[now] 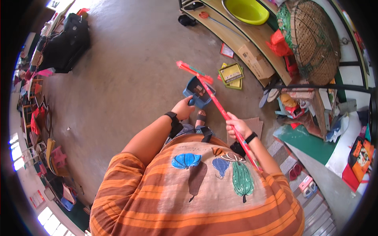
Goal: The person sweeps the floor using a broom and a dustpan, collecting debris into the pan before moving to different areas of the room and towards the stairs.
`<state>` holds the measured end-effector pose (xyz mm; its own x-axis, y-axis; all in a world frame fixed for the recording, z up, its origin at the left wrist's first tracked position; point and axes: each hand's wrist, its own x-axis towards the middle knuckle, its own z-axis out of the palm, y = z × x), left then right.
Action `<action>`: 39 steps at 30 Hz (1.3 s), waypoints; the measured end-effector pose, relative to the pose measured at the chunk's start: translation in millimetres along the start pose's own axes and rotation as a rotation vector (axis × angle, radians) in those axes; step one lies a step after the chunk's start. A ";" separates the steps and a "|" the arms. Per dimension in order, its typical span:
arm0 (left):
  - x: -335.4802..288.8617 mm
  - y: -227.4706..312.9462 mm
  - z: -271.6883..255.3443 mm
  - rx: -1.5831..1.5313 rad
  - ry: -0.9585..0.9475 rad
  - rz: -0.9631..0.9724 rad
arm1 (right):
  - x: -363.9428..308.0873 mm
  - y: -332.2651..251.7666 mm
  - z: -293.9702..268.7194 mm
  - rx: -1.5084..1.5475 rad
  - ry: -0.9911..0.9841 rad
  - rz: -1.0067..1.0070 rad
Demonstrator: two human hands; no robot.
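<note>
My left hand (pixel 183 107) is closed round the handle of a blue dustpan (pixel 202 103), which is held low in front of my feet. Some small bits of debris (pixel 199 90) lie in the pan. In my right hand (pixel 239 126) is the red stick of a broom (pixel 223 111), with the fingers wrapped round it. The stick slants from beside my right forearm up to the red and green broom head (pixel 193 70), which is over the far rim of the dustpan. Whether the bristles touch the pan I cannot tell.
Yellow-edged flat boxes (pixel 231 75) lie on the floor right of the broom head. Beyond stands a wooden shelf (pixel 240 31) with a yellow-green basin (pixel 247 11) and a woven basket (pixel 311 43). A cardboard sheet (pixel 252 128) lies by my right hand. A black-covered object (pixel 65 45) stands far left.
</note>
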<state>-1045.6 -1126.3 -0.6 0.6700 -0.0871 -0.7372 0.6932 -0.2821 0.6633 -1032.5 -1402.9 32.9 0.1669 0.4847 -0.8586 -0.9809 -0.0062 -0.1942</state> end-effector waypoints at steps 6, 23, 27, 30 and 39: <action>-3.5 4.3 10.1 0.005 0.015 0.041 | 31.6 16.4 17.5 -0.004 0.080 0.015; 8.7 -1.3 27.5 -0.008 -0.059 0.085 | 23.0 24.5 29.4 0.269 0.084 -0.012; 1.2 12.0 32.7 -0.047 -0.075 0.035 | -20.9 23.1 5.9 0.287 -0.088 0.026; -0.3 22.4 36.5 -0.081 -0.051 0.027 | -49.2 22.6 1.0 0.174 -0.072 0.026; 5.8 85.1 60.7 -0.152 0.008 0.049 | -60.0 -11.0 -44.1 -0.228 0.052 -0.141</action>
<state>-998.9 -1208.8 43.7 0.7057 -0.0898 -0.7028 0.6913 -0.1300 0.7108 -1027.3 -1470.5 65.6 0.3108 0.4496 -0.8374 -0.9007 -0.1419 -0.4105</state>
